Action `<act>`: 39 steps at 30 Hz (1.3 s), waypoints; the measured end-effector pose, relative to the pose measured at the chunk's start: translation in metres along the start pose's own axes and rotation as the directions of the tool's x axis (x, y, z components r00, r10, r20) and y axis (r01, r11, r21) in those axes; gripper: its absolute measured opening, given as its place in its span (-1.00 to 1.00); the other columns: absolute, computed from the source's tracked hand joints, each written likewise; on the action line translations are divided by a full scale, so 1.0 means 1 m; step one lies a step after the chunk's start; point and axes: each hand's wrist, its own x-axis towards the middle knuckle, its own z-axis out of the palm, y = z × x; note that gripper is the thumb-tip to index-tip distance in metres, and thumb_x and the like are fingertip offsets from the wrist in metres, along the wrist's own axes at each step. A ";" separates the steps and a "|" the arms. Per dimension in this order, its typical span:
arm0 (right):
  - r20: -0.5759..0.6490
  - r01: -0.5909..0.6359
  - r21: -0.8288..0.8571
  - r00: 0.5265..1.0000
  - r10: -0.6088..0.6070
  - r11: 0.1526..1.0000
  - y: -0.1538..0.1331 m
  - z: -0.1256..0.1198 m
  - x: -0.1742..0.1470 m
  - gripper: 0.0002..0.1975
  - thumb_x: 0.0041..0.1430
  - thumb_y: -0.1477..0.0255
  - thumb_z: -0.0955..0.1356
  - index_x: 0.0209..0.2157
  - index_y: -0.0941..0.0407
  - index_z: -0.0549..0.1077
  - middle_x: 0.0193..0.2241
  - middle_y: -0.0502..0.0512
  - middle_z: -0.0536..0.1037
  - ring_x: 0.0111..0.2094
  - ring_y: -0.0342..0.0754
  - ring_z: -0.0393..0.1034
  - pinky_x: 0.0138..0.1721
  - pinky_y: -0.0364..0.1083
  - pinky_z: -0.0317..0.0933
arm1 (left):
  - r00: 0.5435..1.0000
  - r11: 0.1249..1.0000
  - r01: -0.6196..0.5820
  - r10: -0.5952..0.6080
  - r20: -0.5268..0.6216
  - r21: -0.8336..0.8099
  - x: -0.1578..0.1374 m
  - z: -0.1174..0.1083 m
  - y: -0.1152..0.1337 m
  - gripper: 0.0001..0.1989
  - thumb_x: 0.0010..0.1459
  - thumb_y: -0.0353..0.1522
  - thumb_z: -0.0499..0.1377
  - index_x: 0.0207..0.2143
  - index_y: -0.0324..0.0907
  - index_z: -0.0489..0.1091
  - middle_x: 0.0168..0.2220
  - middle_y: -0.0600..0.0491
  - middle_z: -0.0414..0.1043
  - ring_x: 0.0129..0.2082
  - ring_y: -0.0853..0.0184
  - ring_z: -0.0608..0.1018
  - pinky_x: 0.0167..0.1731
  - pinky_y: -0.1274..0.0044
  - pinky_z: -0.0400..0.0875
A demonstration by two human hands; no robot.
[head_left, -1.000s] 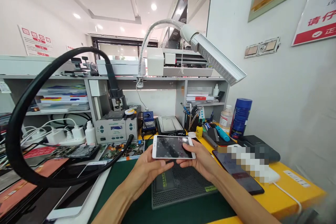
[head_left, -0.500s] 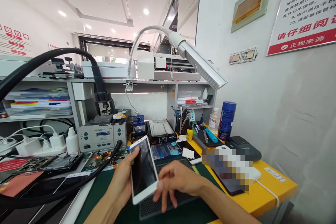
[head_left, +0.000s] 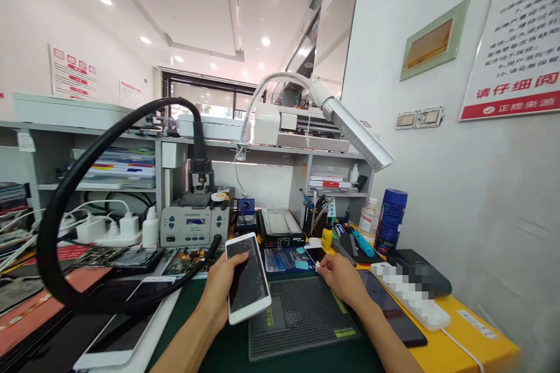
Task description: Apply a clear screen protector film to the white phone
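In the head view, the left hand's [head_left: 221,282] grip is closed around the long left side of a white phone [head_left: 248,287], thumb laid over the glass near the far end and the other fingers out of sight underneath. The phone is raised off the bench [head_left: 499,351], tilted with its screen up, over the left edge of a grey perforated mat [head_left: 308,310].

The right hand [head_left: 345,280] is beyond the mat's far right part, thumb and fingertips drawn together in a small pinch on a white scrap [head_left: 318,266]; whether that is lifted clear I cannot tell. Just past it lies a dark-screened handset [head_left: 314,253], partly hidden by the hand, with a yellow bottle [head_left: 327,238] on the far side. A blue bag [head_left: 284,259] lies left of the handset.

The white phone should be light and stiff, with smooth glass that may slide in a loose grip and could crack if dropped or bent. The long side edges look the best hold, with little thumb pressure on the screen. The scrap looks thin, soft and nearly weightless; a light pinch at one edge ought to do.
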 end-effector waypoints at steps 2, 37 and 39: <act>0.006 0.021 0.033 1.000 -0.022 0.999 -0.007 0.000 0.000 -0.85 0.03 0.36 0.41 -0.55 0.10 0.48 -0.49 0.15 0.51 -0.33 0.13 0.40 -0.29 -0.02 0.15 | 0.999 0.999 -0.049 0.049 0.020 -0.011 0.000 -0.001 0.000 -0.69 0.07 -0.36 0.35 -0.11 -0.13 0.44 -0.52 0.03 0.55 -0.61 0.21 0.59 -0.56 0.43 0.52; 0.421 -0.264 0.790 0.890 -0.177 0.553 -0.099 0.058 0.017 -0.62 -0.13 0.19 0.61 -0.38 0.17 0.57 -0.55 -0.05 0.46 -0.59 -0.22 0.26 -0.60 -0.21 0.14 | 0.956 0.973 -0.187 0.149 0.253 0.134 0.006 0.005 -0.013 -0.75 0.10 -0.32 0.27 -0.14 -0.15 0.46 -0.40 0.06 0.56 -0.48 0.31 0.54 -0.43 0.54 0.39; 0.469 -0.283 0.765 0.861 -0.198 0.578 -0.100 0.056 0.007 -0.64 -0.15 0.21 0.62 -0.41 0.17 0.58 -0.57 -0.04 0.46 -0.60 -0.22 0.24 -0.62 -0.21 0.12 | 0.970 0.978 -0.166 0.139 0.202 0.127 0.007 0.004 -0.010 -0.76 0.09 -0.33 0.27 -0.17 -0.15 0.46 -0.47 0.06 0.54 -0.55 0.32 0.51 -0.50 0.54 0.37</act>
